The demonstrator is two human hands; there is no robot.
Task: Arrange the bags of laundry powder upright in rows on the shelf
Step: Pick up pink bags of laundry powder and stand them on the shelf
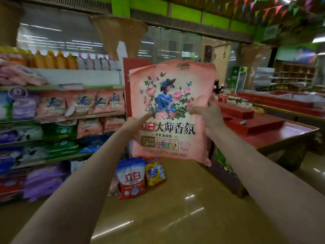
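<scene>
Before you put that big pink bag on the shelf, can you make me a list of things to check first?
1. Both hands holding the pink bag: ok. The left hand and right hand grip its two sides.
2. Bag upright: ok, handle hole on top, print the right way up.
3. Matching row found: ok. The same pink bags stand on a shelf to the left.
4. Free gap in that row: cannot tell, the shelf is blurred.
5. Floor path: ok ahead, but a red and blue bag and an orange Tide bag stand on the floor below the pink bag.
</scene>
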